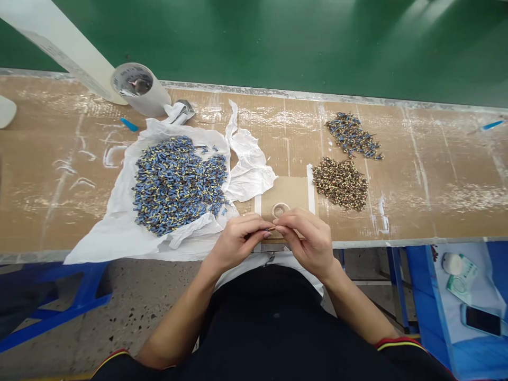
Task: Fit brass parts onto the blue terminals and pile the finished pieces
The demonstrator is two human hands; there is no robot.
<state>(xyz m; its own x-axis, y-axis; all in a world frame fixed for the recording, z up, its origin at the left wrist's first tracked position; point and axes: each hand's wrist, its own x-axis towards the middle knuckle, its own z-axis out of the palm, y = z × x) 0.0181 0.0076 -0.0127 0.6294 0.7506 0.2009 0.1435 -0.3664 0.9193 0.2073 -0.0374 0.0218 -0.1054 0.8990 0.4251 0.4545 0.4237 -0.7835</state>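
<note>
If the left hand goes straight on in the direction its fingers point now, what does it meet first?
The left hand points to the right, toward the right hand. Their fingertips already meet around a small part pinched between them, so it would press first into the right hand's fingers, as far as this view shows.

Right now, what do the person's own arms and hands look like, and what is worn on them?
Both arms are bare from the hands to above the elbows. The left hand and right hand wear no gloves; no rings or watch show. Short black sleeves end in a red and yellow striped cuff, plainest at the right sleeve cuff and just showing at the left sleeve cuff.
</note>
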